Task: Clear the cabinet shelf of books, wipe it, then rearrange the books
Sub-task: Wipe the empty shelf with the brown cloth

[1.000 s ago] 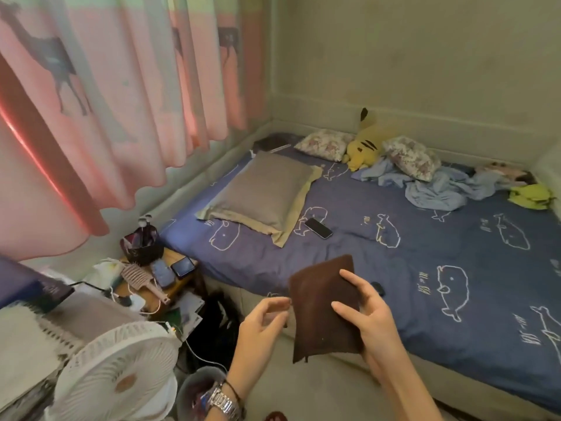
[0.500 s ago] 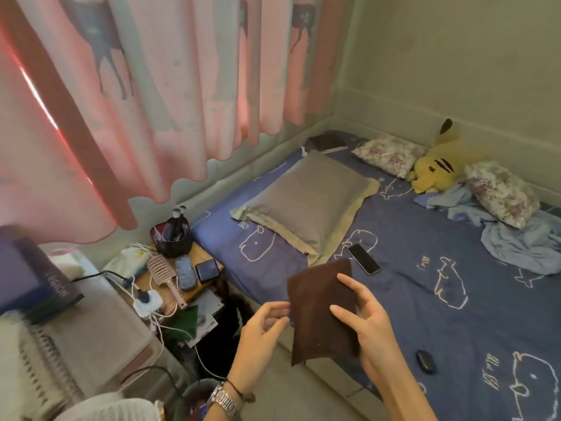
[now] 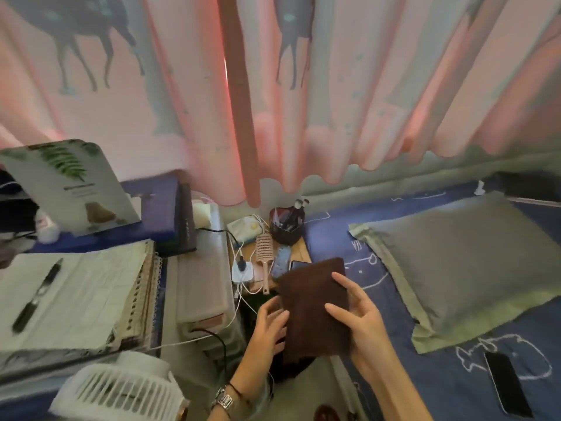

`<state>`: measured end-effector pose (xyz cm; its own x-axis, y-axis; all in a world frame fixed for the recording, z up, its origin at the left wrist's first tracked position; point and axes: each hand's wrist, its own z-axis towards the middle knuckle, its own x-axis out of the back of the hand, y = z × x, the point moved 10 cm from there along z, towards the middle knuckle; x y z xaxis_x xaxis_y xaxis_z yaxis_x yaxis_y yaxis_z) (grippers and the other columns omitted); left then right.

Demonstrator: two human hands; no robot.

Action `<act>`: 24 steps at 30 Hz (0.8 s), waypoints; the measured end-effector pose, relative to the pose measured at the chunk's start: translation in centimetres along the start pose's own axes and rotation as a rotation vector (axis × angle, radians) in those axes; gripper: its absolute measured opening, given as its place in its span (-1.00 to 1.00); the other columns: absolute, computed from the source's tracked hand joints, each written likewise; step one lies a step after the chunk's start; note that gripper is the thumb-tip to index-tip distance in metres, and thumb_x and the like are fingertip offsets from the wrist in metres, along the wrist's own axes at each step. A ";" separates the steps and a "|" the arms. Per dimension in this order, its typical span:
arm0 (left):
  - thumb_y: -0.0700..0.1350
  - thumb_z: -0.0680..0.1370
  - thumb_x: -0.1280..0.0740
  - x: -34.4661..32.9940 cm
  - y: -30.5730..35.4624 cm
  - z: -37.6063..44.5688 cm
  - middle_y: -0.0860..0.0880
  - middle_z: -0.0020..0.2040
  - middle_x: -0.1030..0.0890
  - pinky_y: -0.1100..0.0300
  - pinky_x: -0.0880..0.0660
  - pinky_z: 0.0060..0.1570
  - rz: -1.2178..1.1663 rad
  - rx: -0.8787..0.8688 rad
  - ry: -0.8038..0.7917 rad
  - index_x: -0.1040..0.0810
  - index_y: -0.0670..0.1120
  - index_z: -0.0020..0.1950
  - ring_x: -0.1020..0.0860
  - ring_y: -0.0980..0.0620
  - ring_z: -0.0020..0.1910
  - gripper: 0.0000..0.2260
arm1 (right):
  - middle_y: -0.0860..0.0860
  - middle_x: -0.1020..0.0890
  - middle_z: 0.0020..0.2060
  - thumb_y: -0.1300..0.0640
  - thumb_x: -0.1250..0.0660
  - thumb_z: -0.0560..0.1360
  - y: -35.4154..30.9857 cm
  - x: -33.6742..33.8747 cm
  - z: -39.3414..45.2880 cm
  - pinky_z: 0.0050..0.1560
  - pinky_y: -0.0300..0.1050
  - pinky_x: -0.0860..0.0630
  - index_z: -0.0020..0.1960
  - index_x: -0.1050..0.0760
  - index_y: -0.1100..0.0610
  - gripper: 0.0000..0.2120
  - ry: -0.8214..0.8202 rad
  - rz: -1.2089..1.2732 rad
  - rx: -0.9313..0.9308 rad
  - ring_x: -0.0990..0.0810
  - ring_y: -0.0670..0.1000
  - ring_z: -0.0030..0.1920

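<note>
I hold a folded brown cloth [image 3: 315, 308] upright in front of me. My right hand [image 3: 364, 326] grips its right side, fingers spread on the front face. My left hand [image 3: 270, 329], with a watch on the wrist, touches the cloth's left edge with relaxed fingers. To the left lies a pile of spiral notebooks [image 3: 79, 299] with a black pen [image 3: 36, 296] on top. Behind them sit a dark blue book [image 3: 164, 208] and a leaf-printed white book [image 3: 69, 186] leaning on it. No cabinet shelf is in view.
A white fan [image 3: 121, 387] stands at the lower left. A small side table holds a hairbrush [image 3: 263, 250], chargers with cables [image 3: 243, 270] and a dark cup of brushes [image 3: 285, 227]. The bed with a grey pillow [image 3: 455, 268] and a phone [image 3: 507, 384] fills the right. Pink curtains [image 3: 273, 86] hang behind.
The view has swung left from the bed toward the piled books. The cloth stays in my right hand, and my left hand has come up against its left edge.
</note>
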<state>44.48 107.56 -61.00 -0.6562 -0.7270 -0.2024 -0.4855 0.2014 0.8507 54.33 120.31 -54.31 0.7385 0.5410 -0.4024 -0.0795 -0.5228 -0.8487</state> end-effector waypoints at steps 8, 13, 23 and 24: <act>-0.06 0.47 -0.36 2.4 2.3 2.2 -0.10 0.16 -0.62 -0.14 -0.55 0.10 -0.304 -0.074 0.264 -0.36 0.09 0.36 -0.61 -0.11 0.12 -0.53 | 0.07 -0.64 0.14 0.40 -0.38 0.43 0.2 -3.5 6.0 0.03 0.12 -0.62 0.26 -0.52 0.05 -0.54 -0.273 -0.099 -0.184 -0.65 0.11 0.11; -0.23 0.53 -0.34 6.6 3.8 1.4 0.01 0.16 -0.56 0.26 -0.58 -0.16 -0.198 -0.207 0.490 -0.32 0.17 0.32 -0.59 0.10 0.06 -0.53 | 0.05 -0.61 0.14 0.40 -0.38 0.43 2.6 -5.5 8.3 -0.02 0.12 -0.63 0.23 -0.54 0.01 -0.54 -0.336 -0.181 -0.273 -0.65 0.11 0.08; -0.22 0.56 -0.31 12.7 3.9 2.7 0.20 0.17 -0.47 0.03 -0.59 0.03 -0.054 -0.294 0.786 -0.34 0.28 0.17 -0.53 0.16 0.08 -0.60 | -0.17 -0.47 0.16 0.44 -0.19 0.54 7.1 -11.5 13.4 -0.14 -0.17 -0.62 0.33 -0.36 -0.13 -0.44 -0.562 -0.662 -0.319 -0.66 -0.13 -0.09; -0.22 0.56 -0.30 13.4 3.7 2.8 0.20 0.17 -0.47 0.02 -0.58 0.05 -0.047 -0.284 0.824 -0.35 0.27 0.16 -0.52 0.18 0.07 -0.61 | -0.17 -0.45 0.14 0.44 -0.19 0.54 7.6 -12.3 14.0 -0.12 -0.12 -0.64 0.34 -0.36 -0.13 -0.44 -0.592 -0.694 -0.328 -0.67 -0.12 -0.10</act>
<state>32.28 100.43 -61.92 0.0411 -0.9958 0.0814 -0.2672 0.0676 0.9613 35.29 118.88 -60.64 0.0871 0.9957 -0.0314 0.5041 -0.0712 -0.8607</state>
